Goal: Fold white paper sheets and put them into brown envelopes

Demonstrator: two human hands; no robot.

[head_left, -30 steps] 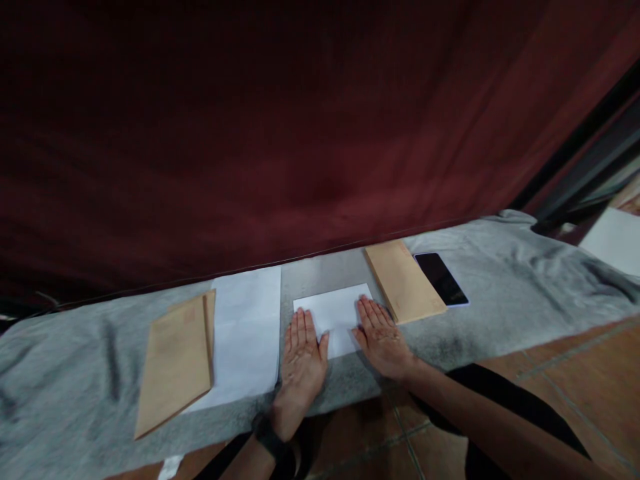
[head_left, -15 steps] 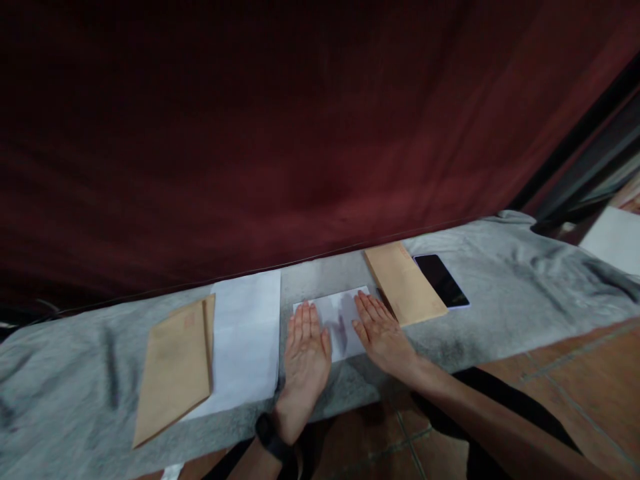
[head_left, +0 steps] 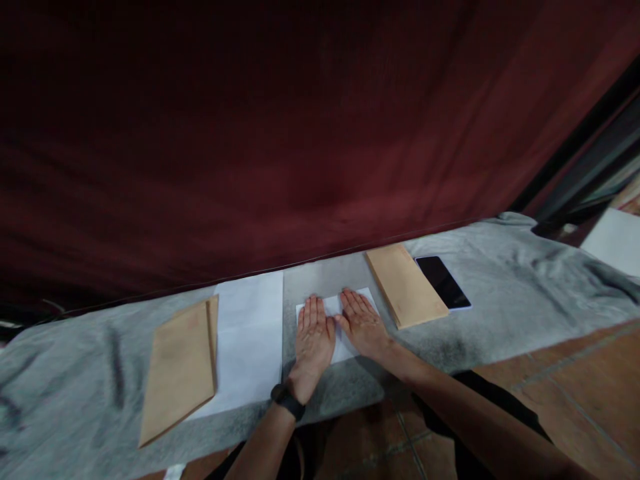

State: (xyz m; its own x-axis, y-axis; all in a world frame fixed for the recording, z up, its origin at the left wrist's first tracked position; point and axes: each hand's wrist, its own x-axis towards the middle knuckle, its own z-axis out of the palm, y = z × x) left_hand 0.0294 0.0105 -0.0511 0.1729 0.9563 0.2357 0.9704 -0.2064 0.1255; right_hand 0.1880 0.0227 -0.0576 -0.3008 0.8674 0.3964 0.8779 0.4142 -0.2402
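A folded white sheet of paper (head_left: 345, 350) lies flat on the grey cloth, partly covered by both hands. My left hand (head_left: 314, 339) rests palm down on its left part, fingers stretched forward. On its right part lies my right hand (head_left: 365, 327), also flat, with the fingers pointing away from me. The two thumbs are close together near the paper's middle. Neither hand grips anything. To the left is a stack of white paper (head_left: 250, 340). Brown envelopes (head_left: 407, 287) lie just to the right of my right hand.
More brown envelopes (head_left: 177, 367) overlap the left edge of the paper stack. A phone (head_left: 443, 283) with a dark screen lies beside the right-hand envelopes. The grey cloth (head_left: 520, 287) covers a long narrow surface, with a dark red curtain (head_left: 310, 147) behind it.
Both hands have slid inward over the folded paper, so the gap between them is narrower. The envelopes, paper stack and phone stay in place on the cloth.
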